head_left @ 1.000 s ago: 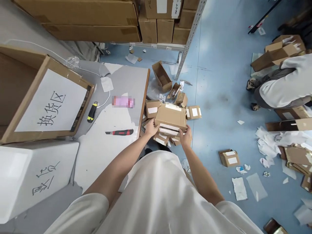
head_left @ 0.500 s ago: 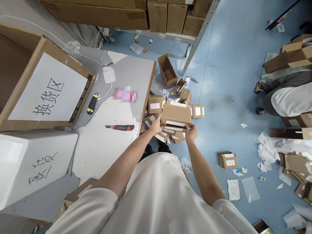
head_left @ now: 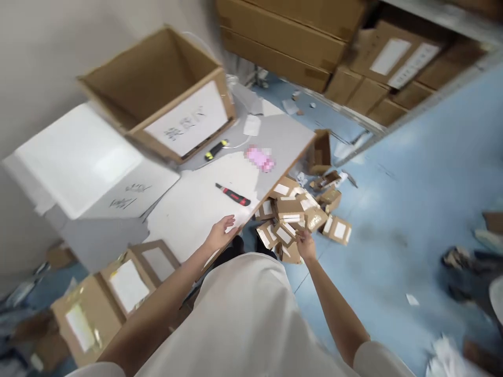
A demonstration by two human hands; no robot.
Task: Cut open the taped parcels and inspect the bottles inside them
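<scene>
My left hand [head_left: 220, 233] is over the front edge of the white-topped table [head_left: 188, 209], fingers apart and nothing in them. A utility knife [head_left: 232, 195] with a red and black handle lies on the table just beyond it. My right hand [head_left: 305, 245] hangs beside a heap of small cardboard boxes on the floor, its fingers loosely spread and holding nothing that I can see. One closed cardboard box [head_left: 290, 209] with a white label sits on top of that heap. Whether my right fingertips touch a box there I cannot tell.
On the table stand an open carton [head_left: 157, 99] with a handwritten sign and a white bin [head_left: 118, 178]. A yellow-black cutter [head_left: 216, 150] and a blurred pink item [head_left: 260, 158] lie there too. Labelled boxes [head_left: 128, 285] are at left; shelving [head_left: 377, 128] stands behind. Part of another person [head_left: 477, 272] shows at right.
Both hands have let go of the cardboard box, which now rests on the heap. My left hand has moved to the table edge. The view has turned left.
</scene>
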